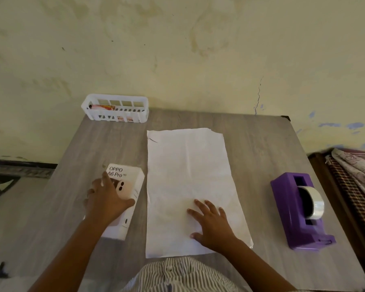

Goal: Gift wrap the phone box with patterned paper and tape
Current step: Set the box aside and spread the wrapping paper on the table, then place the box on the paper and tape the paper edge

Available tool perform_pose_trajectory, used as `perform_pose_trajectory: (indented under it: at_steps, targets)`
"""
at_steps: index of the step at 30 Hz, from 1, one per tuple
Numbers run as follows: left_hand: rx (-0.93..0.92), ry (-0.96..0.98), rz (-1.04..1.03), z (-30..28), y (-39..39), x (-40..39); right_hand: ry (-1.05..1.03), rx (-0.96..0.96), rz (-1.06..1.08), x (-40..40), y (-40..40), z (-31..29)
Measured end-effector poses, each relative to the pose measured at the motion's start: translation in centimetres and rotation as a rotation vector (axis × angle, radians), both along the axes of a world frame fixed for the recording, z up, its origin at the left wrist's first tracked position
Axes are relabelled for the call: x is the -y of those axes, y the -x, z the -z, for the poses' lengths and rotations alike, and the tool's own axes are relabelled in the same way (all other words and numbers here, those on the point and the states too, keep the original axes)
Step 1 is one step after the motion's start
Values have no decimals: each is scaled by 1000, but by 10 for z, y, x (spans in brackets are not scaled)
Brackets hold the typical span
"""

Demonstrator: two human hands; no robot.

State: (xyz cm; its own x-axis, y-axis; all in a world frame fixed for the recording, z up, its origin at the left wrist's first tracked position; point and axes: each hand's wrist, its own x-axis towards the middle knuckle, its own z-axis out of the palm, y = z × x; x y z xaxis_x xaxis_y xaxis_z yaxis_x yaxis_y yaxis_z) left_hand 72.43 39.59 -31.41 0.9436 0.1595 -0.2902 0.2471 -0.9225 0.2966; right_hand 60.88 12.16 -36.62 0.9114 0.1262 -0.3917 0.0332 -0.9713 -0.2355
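The paper [190, 186] lies white side up, pinned by the right hand [211, 224], its fingers [200, 205] spread flat. Just left of the paper, the left hand [105, 199] curls its fingers [107, 180] over the phone box [131, 182]. Lift the box squarely and centre it (face down, ideally). Right of the paper sits the tape dispenser [299, 211], behind-left a white basket [116, 108]; nothing blocks the way.

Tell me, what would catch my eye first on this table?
Probably the big white paper lying flat mid-table, with the right hand spread on its near part. Left of it, the left hand grips the white phone box. The purple tape dispenser stands out at the right side, and a white basket sits at the far edge by the wall.
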Motion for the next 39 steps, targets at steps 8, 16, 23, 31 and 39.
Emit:
perform_pose_trajectory:
  at_steps: [8, 16, 23, 31, 39]
  targets:
    - [175, 46, 673, -39, -22, 69, -526, 263, 631, 11, -4, -4]
    - [-13, -22, 1133, -28, -28, 143, -747, 174, 1017, 50, 9, -2]
    - [-65, -41, 1153, -12, -30, 152, -658, 172, 882, 57, 8, -5]
    - [-30, -35, 1186, -8, -30, 164, -677, 143, 942, 58, 8, 1]
    - [0, -47, 1228, 8, -28, 165, -630, 147, 918, 57, 5, -1]
